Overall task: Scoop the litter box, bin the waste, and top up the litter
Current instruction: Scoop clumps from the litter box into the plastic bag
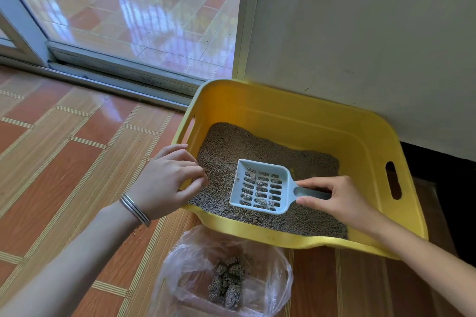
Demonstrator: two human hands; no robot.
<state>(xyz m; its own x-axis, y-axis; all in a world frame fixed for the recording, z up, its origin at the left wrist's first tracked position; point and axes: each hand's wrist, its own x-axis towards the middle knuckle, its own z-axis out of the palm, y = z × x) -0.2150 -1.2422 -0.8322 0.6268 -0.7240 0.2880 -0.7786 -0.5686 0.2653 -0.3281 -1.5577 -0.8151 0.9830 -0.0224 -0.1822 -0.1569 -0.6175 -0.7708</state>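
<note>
The yellow litter box (304, 113) sits on the tiled floor (64, 149) against the wall (360, 33), beside a sliding glass door (128, 8). Grey litter (244, 144) is banked toward its near and left sides, leaving bare yellow base at the far right.

The right hand (342, 201) pinches the handle of the pale blue slotted scoop (262, 189), thumb and fingers curled round it. The scoop lies low over the litter with a few granules caught in its slots, probably so loose litter sifts back and only clumps stay.

The left hand (167, 180) rests on the box's left rim, its fingers curled over the edge; it likely steadies the box against the scoop's push.

A clear plastic bag (270, 278) lies open on the floor just in front of the box, already holding several clumps of waste (228, 283). Kept that close, each load has little distance to travel. Topping up is not yet begun.
</note>
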